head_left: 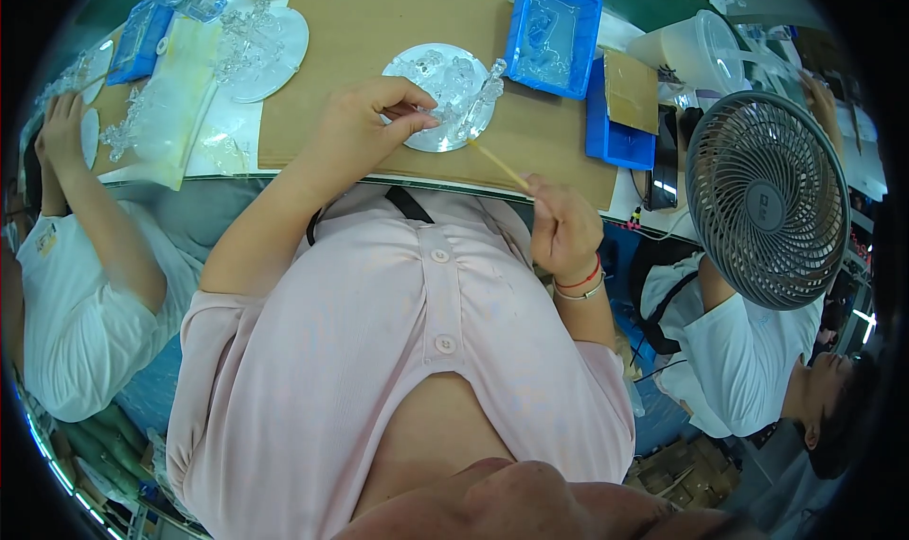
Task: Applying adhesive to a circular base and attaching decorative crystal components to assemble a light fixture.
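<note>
Holding: left hand (365, 123) rests on the clear round plate (441, 95), its fingers (417, 114) curled and pinching at the plate's near-left rim.
Gripping: right hand (565, 228), fingers closed around the lower end of a thin yellow stick (499, 164); the stick's tip touches the plate's near-right edge.
Item: clear round plate, transparent and glossy, carrying small clear moulded pieces clustered across its top, one upright figure at its right rim.
Location: plate lies on the brown cardboard sheet (379, 38), near the counter's (625, 204) front edge.
Wrist: red cord and pale band on the right wrist.
Adjacent: blue tray (554, 34) with clear parts just beyond the plate; second blue tray (615, 138) to its right.
Neighbouring: grey fan (767, 199) at the counter's right end; another person's hand (62, 128) at the left end.
</note>
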{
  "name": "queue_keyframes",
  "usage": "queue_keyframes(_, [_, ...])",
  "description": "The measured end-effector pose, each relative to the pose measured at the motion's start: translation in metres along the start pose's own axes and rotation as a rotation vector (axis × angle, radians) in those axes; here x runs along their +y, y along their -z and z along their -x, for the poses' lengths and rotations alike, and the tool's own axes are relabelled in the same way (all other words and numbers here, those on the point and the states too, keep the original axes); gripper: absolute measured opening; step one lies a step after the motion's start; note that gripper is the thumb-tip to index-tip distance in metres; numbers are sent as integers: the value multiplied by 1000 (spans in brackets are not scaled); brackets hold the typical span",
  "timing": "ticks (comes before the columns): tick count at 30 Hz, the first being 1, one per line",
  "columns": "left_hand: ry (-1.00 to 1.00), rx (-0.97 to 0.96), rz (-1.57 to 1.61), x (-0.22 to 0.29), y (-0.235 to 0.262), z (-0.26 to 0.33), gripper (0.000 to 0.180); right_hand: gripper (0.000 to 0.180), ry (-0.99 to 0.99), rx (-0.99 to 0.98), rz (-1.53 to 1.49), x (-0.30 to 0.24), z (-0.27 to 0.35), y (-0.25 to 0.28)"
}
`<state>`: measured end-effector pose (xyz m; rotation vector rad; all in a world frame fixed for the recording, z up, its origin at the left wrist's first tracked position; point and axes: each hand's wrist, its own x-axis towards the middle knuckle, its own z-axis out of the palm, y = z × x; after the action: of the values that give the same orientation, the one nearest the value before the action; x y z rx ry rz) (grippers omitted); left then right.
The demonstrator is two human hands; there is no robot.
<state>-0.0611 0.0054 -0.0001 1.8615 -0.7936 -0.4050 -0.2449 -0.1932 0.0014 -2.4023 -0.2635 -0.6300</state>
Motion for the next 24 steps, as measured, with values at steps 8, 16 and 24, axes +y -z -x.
queue_keyframes(8, [39, -13, -18, -2, -3, -2, 15, 7, -70, 158, 49, 33, -11, -5])
queue_keyframes(16, [17, 18, 8, -2, -6, -4, 14, 7, -66, 136, 46, 28, -10, 0])
queue_keyframes(24, [58, -9, -6, 1, -13, -6, 13, 7, -2, 57, -20, 6, 1, -1])
